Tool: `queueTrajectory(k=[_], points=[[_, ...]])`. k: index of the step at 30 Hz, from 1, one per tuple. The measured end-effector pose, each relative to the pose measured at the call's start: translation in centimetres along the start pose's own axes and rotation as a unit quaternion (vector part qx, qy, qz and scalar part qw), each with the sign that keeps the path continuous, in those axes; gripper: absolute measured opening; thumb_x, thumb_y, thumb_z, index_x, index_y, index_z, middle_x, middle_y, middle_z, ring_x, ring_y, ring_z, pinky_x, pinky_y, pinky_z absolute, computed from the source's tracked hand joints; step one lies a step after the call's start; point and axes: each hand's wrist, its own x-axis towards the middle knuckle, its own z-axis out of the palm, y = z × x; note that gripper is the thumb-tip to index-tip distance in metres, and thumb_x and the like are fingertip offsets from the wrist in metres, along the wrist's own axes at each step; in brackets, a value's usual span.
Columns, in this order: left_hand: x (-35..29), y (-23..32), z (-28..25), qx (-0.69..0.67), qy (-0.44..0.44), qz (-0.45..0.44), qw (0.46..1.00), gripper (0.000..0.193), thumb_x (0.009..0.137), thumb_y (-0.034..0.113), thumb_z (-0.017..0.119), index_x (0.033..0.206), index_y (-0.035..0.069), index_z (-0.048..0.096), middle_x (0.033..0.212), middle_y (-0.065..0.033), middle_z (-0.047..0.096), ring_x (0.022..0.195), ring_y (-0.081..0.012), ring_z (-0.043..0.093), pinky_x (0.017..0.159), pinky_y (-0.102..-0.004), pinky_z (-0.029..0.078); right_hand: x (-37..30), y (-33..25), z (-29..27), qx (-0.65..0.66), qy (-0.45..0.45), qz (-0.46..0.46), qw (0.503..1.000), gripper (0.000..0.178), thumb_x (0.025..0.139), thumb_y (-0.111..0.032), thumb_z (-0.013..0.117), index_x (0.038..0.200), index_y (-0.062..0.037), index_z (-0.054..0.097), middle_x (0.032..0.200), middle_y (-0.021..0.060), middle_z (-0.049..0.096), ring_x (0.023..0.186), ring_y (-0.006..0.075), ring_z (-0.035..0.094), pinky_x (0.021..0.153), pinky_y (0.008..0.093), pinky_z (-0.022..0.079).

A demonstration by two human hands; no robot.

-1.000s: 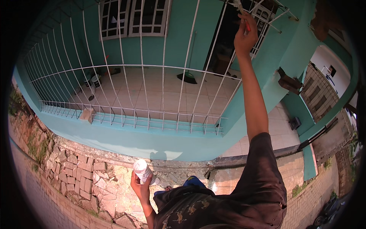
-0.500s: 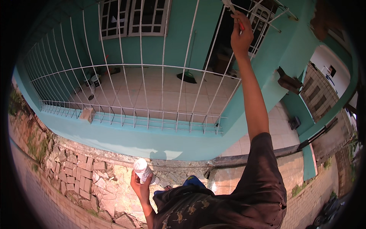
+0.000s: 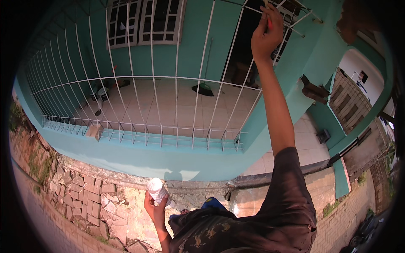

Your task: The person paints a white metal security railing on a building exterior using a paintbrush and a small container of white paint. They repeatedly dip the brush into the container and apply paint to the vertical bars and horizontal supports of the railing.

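Observation:
My left hand is wrapped round a small white paint container at waist height; its contents cannot be made out. Stretched far up, my right hand pinches a paintbrush whose red handle shows between the fingers. The bristle end lies at the picture's top edge, largely hidden by the fingers. That hand is beside the upper right part of a white metal grille, where bars meet near a turquoise pillar. Whether the bristles touch a bar cannot be seen.
Below the grille runs a low turquoise wall, with a brick on its ledge. Behind the bars are a green broom and buckets on a tiled porch. Broken paving lies left of my feet. A dark bracket juts from the pillar.
My right hand has shifted slightly downward along the grille with the paintbrush, and its fingers now cover more of it. The left hand still holds the container; the view has shifted slightly.

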Motion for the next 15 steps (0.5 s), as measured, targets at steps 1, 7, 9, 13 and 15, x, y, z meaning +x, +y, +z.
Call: queueTrajectory(k=[1,7,9,13,15], points=[[0.0,0.0,-0.1,0.000,0.001,0.001,1.000,0.059,0.078,-0.006,0.080,0.133,-0.001,0.060,0.120,-0.0080,0.067,0.110,-0.0181,0.063,0.099,-0.0333,0.048,0.4,-0.4,-0.1,0.016,-0.039,0.037,0.998,0.022,0.100,0.007,0.058,0.120,0.0016,0.064,0.131,0.0133,0.066,0.085,0.0136,0.065,0.068,0.0234,0.048],[0.0,0.2,0.1,-0.006,-0.009,0.002,1.000,0.059,0.078,-0.006,0.080,0.134,-0.001,0.060,0.120,-0.0079,0.067,0.110,-0.0180,0.063,0.099,-0.0333,0.049,1.4,-2.4,-1.3,0.098,-0.178,0.108,0.973,0.023,0.099,0.008,0.061,0.121,0.0017,0.065,0.129,0.0134,0.066,0.080,0.0112,0.063,0.065,0.0225,0.046],[0.2,0.1,0.2,-0.013,-0.009,0.004,1.000,0.060,0.078,-0.006,0.080,0.134,-0.001,0.060,0.120,-0.0079,0.067,0.110,-0.0181,0.063,0.099,-0.0335,0.049,3.4,-2.3,-0.9,0.099,-0.141,0.056,0.983,0.021,0.101,0.006,0.059,0.121,0.0019,0.065,0.127,0.0135,0.067,0.087,0.0132,0.068,0.069,0.0230,0.050],[0.1,0.2,0.0,-0.014,-0.005,-0.001,1.000,0.061,0.077,-0.006,0.080,0.134,-0.001,0.059,0.120,-0.0081,0.067,0.111,-0.0184,0.064,0.099,-0.0338,0.049,6.5,-0.8,-0.9,0.151,-0.100,0.169,0.969,0.020,0.106,-0.002,0.054,0.124,0.0019,0.063,0.126,0.0129,0.066,0.111,0.0209,0.069,0.091,0.0298,0.054],[0.0,0.2,-0.2,-0.016,-0.004,-0.005,1.000,0.061,0.077,-0.006,0.080,0.135,-0.002,0.059,0.121,-0.0083,0.067,0.111,-0.0185,0.063,0.099,-0.0337,0.049,6.6,0.2,-0.3,0.101,-0.093,0.070,0.988,0.022,0.105,-0.001,0.055,0.126,0.0013,0.062,0.128,0.0153,0.065,0.112,0.0243,0.069,0.092,0.0313,0.055]])
